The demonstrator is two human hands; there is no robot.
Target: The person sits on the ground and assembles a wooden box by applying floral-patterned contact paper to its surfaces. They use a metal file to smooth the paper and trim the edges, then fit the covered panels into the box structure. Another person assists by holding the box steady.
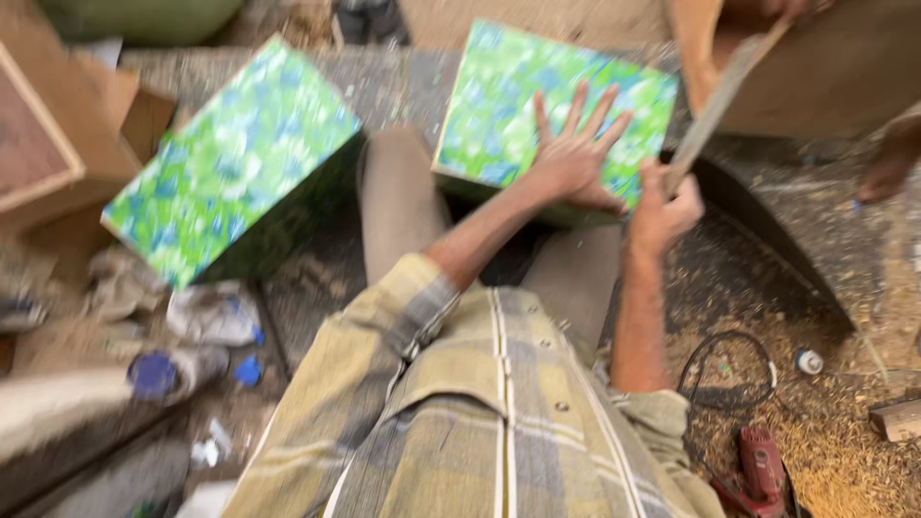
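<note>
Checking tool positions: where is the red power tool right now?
In the head view, the red power tool lies bottom right on sawdust, below its black cable.

Woodworking shop, sawdust floor (844, 432), red power tool (763, 470)
</note>
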